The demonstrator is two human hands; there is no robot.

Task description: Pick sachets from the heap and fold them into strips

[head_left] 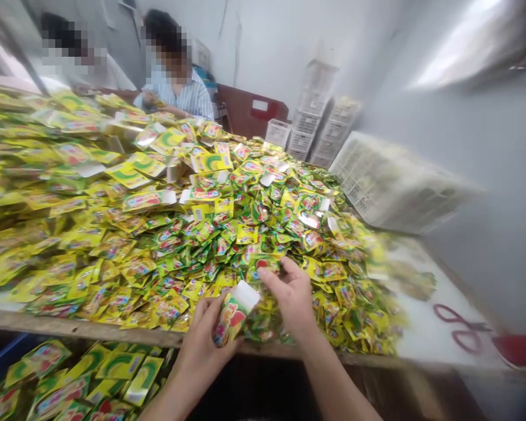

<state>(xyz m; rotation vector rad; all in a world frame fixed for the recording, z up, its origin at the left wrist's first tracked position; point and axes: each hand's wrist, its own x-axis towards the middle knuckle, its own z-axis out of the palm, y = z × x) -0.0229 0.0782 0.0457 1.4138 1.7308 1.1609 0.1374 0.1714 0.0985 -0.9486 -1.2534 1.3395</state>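
Note:
My left hand [208, 336] is closed around a small printed carton [234, 316], green and yellow with red fruit pictures. The carton is tilted, and its white end flap sticks up. Just to the right, my right hand [291, 292] pinches a small green-and-yellow packet [263, 263] between thumb and fingers. That packet is above the near edge of a large heap of similar packets [219, 242]. Several cartons lie scattered over the heap, such as one with a white flap [149, 200].
A bin of cartons [87, 380] stands below the table edge at lower left. Red-handled scissors [458, 327] lie on the white tabletop [421, 316] at right. A white plastic crate [390, 181] is tilted behind them. Stacked crates [309, 111] and two people are at the back.

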